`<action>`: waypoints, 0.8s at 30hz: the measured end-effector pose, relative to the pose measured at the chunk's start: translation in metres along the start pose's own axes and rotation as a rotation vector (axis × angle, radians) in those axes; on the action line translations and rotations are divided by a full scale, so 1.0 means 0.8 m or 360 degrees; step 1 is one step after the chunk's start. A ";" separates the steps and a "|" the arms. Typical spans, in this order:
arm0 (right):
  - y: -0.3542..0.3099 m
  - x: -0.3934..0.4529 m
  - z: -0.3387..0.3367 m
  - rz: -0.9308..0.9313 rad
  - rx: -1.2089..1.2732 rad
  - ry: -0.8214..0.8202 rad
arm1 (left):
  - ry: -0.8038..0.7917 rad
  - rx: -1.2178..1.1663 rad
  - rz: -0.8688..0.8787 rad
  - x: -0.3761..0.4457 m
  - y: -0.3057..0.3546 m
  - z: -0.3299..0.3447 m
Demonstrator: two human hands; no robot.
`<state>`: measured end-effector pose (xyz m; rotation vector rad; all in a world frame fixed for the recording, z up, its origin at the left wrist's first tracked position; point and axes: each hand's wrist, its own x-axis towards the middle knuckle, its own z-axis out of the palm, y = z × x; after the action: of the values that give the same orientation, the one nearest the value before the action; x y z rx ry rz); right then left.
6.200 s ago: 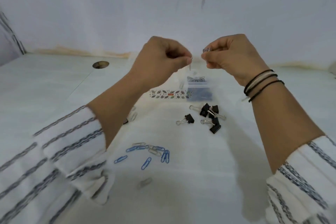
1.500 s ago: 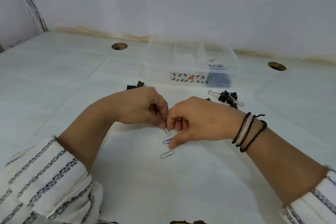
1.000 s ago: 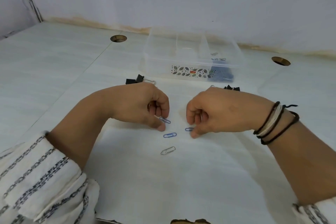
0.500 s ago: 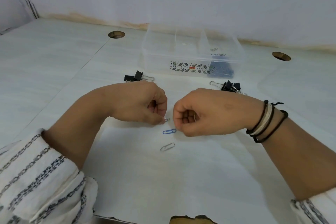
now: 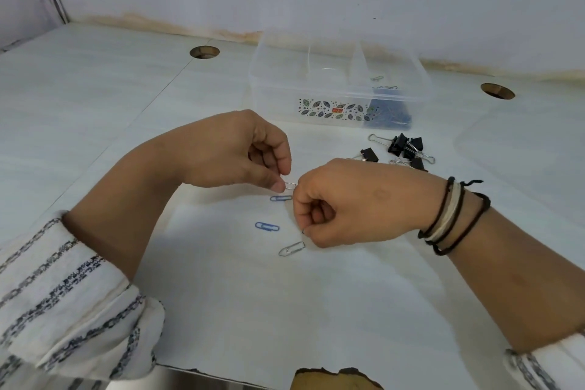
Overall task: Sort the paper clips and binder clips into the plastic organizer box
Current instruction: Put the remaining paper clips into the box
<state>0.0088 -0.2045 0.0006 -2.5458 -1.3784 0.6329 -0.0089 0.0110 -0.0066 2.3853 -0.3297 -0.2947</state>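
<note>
My left hand (image 5: 234, 152) pinches a silver paper clip (image 5: 290, 185) between thumb and forefinger, lifted just off the counter (image 5: 253, 310) so the wire is free to work on. My right hand (image 5: 351, 203) is curled tight right beside it, forefinger side against that clip's far end; I judge I'm pulling linked clips apart, since they have to go into the box singly. Something thin pokes from under my right thumb, but I can't tell whether it is a clip I'm holding.

Just below the pinched clip, at 6 o'clock from it, lies a blue paper clip (image 5: 280, 198) flat on the counter, a second blue clip (image 5: 267, 226) nearer me, and a silver clip (image 5: 292, 249) at 5 o'clock from that, almost under my right fist. I keep them close so the next grab is short.

The plastic organizer box (image 5: 335, 73) stands open at 12 o'clock, blue clips piled in its right compartment. The binder clips (image 5: 402, 149) wait in a cluster at 2 o'clock, near the box, still unsorted.
</note>
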 end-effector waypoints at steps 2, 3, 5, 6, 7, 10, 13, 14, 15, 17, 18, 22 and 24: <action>0.006 -0.006 -0.009 -0.0023 0.0170 0.0000 | -0.0031 0.0015 -0.0019 0.000 0.000 0.001; 0.007 -0.007 -0.013 -0.0047 0.0283 0.0020 | -0.0043 0.0021 -0.0022 0.000 0.000 0.001; 0.001 -0.004 -0.012 -0.0108 0.0459 0.0086 | -0.0031 0.0011 -0.0029 0.001 -0.002 0.001; -0.004 0.000 -0.006 -0.0123 0.0481 0.0128 | 0.0009 0.0007 -0.0036 0.002 -0.003 0.000; -0.009 0.006 0.003 -0.0119 0.0436 0.0177 | 0.0075 0.0016 -0.0047 0.003 -0.005 -0.001; -0.022 0.019 0.026 -0.0064 0.0130 0.0299 | 0.0272 0.0054 -0.0107 0.005 -0.009 -0.004; -0.029 0.021 0.028 -0.0046 0.0093 0.0323 | 0.0301 0.0041 -0.0123 0.006 -0.010 -0.004; -0.031 0.020 0.027 -0.0044 0.0080 0.0302 | 0.0298 0.0040 -0.0123 0.006 -0.010 -0.004; -0.032 0.019 0.027 -0.0041 0.0063 0.0270 | 0.0294 0.0038 -0.0124 0.005 -0.010 -0.004; -0.033 0.016 0.025 -0.0030 0.0018 0.0209 | 0.0280 0.0026 -0.0120 0.005 -0.010 -0.005; -0.032 0.014 0.024 -0.0022 -0.0003 0.0185 | 0.0270 0.0017 -0.0120 0.004 -0.009 -0.005; -0.021 0.003 0.008 0.0051 0.0019 0.0085 | 0.0243 -0.0009 -0.0121 0.003 -0.008 -0.004; -0.013 -0.004 -0.005 0.0075 0.0179 0.0046 | 0.0245 -0.0011 -0.0124 0.003 -0.007 -0.004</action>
<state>0.0015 -0.2015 0.0090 -2.4952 -1.2407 0.6593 -0.0047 0.0162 -0.0082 2.4002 -0.1642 -0.1460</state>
